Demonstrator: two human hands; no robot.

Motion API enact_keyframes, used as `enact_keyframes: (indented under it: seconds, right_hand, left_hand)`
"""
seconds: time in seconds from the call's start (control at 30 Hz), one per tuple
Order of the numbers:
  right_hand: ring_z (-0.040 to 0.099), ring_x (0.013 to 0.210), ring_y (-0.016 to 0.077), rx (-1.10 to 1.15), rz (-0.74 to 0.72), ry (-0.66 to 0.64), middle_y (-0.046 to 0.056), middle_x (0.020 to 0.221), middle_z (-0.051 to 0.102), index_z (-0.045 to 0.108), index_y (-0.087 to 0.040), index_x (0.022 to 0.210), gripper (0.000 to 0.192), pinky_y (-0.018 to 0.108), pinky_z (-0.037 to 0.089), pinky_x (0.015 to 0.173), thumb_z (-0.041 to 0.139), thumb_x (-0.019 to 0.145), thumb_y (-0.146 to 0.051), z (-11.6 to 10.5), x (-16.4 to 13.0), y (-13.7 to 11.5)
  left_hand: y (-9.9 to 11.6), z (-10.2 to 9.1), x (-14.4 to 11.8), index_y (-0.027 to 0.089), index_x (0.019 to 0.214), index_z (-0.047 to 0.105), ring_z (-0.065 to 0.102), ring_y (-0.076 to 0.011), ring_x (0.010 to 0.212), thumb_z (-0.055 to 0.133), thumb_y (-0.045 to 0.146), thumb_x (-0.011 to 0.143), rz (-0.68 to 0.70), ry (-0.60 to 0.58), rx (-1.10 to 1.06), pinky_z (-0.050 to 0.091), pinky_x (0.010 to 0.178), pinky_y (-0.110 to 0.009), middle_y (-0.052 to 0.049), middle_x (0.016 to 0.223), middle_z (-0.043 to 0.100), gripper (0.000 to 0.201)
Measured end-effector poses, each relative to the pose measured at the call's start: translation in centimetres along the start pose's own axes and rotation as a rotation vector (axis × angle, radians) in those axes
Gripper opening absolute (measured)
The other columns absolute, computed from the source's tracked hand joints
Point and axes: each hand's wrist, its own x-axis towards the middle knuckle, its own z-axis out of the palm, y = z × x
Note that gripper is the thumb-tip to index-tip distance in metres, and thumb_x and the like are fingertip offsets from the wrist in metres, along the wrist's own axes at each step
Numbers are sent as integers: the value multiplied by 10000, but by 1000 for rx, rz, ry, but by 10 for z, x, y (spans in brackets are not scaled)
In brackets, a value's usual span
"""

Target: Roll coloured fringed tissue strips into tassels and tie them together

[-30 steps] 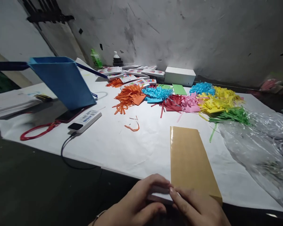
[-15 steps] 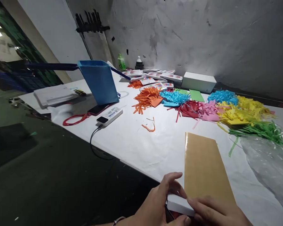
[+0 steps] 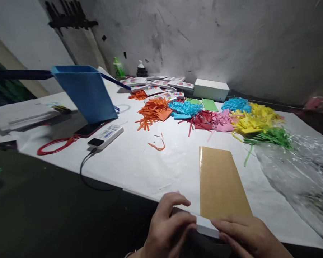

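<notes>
Your slim white carton [image 3: 206, 227] lies between the fingers of your two hands, its long axis running from one to the other and tipping slightly toward you at the right end. Your right hand [image 3: 247, 233] pinches that right end, its fingers pressed together at the corner. Your left hand [image 3: 163, 229] arches over the other end, index finger lifted apart from the next one; you cannot tell from here how firmly the lower fingers bear on it, or whether the carton rests on the near edge of the bench [image 3: 156, 172]. Just beyond your right fingers lies the glossy brown board [image 3: 223, 182], its long axis pointing away from you, roughly crosswise to the carton's; its near end hides behind that hand, the nearer of the two. Loose orange paper strips [image 3: 160, 148] lie well beyond your left fingers, and a clear plastic bag [image 3: 290, 179] spreads to the right, beyond your right fingers.
</notes>
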Motion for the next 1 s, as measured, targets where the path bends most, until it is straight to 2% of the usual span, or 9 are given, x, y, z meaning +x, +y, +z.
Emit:
enact_keyframes:
  seconds: [0.07, 0.13, 0.3, 0.5, 0.63, 0.73, 0.8, 0.9, 1.0]
  right_hand:
    - [739, 818, 109, 57, 52, -21, -20, 953, 766, 650, -336, 1252, 301, 130, 553, 718, 523, 996, -240, -2, 2, -5]
    - [726, 810, 117, 107, 104, -34, -20, 922, 754, 674, -326, 1206, 277, 157, 547, 727, 490, 1010, -257, -1, 4, -11]
    - [708, 898, 142, 239, 196, -56, -1, 1013, 745, 618, -321, 1301, 334, 221, 542, 804, 441, 1024, -264, 1, 1, -18]
    - [613, 1227, 158, 343, 259, 64, 9, 1346, 649, 557, -334, 1385, 372, 270, 463, 1056, 461, 1028, -295, 20, -21, -6]
    - [656, 1167, 183, 416, 328, 136, 16, 1263, 702, 638, -326, 1305, 321, 288, 502, 1013, 513, 1010, -339, 26, -31, 2]
    - [718, 1011, 178, 425, 299, 143, 24, 1123, 757, 691, -301, 1231, 293, 264, 559, 896, 500, 1013, -341, 23, -29, 0]
    - [724, 995, 172, 395, 278, 150, 27, 1116, 759, 687, -290, 1236, 297, 255, 566, 886, 488, 1018, -323, 22, -28, -3]
    - [696, 1098, 175, 273, 209, 210, 46, 1237, 716, 630, -274, 1315, 332, 256, 548, 954, 526, 1000, -281, 27, -30, -2]
    - [650, 1191, 192, 80, 48, 325, 73, 1329, 657, 531, -263, 1414, 464, 280, 533, 999, 593, 957, -210, 38, -33, 3]
  left_hand:
    - [6, 7, 2, 265, 861, 708, 602, -245, 1092, 632, 315, 946, 186, 61, 199, 342, 1129, -548, -37, 998, 721, 124]
    - [12, 18, 5, 267, 816, 711, 618, -217, 1054, 613, 267, 960, 260, 98, 249, 211, 1189, -572, 12, 929, 759, 174]
    - [19, 29, 14, 219, 803, 706, 642, -154, 821, 462, 195, 1012, 229, 29, 163, 297, 1108, -451, 1, 820, 748, 322]
    - [19, 20, 14, 201, 852, 688, 657, -164, 816, 475, 193, 1008, 187, -84, 162, 294, 1056, -412, -14, 828, 749, 265]
    - [21, 21, 12, 202, 831, 680, 658, -158, 816, 457, 177, 1020, 184, -138, 145, 277, 1053, -410, -2, 799, 739, 293]
    - [23, 22, 13, 197, 840, 679, 661, -163, 824, 467, 168, 1016, 202, -138, 148, 282, 1042, -420, -5, 794, 737, 277]
    - [23, 22, 15, 196, 840, 674, 663, -169, 828, 468, 165, 1014, 211, -134, 147, 296, 1027, -418, -6, 793, 739, 272]
    - [24, 22, 19, 194, 838, 667, 661, -171, 816, 451, 200, 1022, 201, -138, 151, 341, 962, -386, -17, 815, 736, 284]
    - [24, 21, 20, 187, 844, 661, 655, -171, 791, 438, 228, 1026, 198, -163, 160, 381, 881, -354, -35, 826, 724, 291]
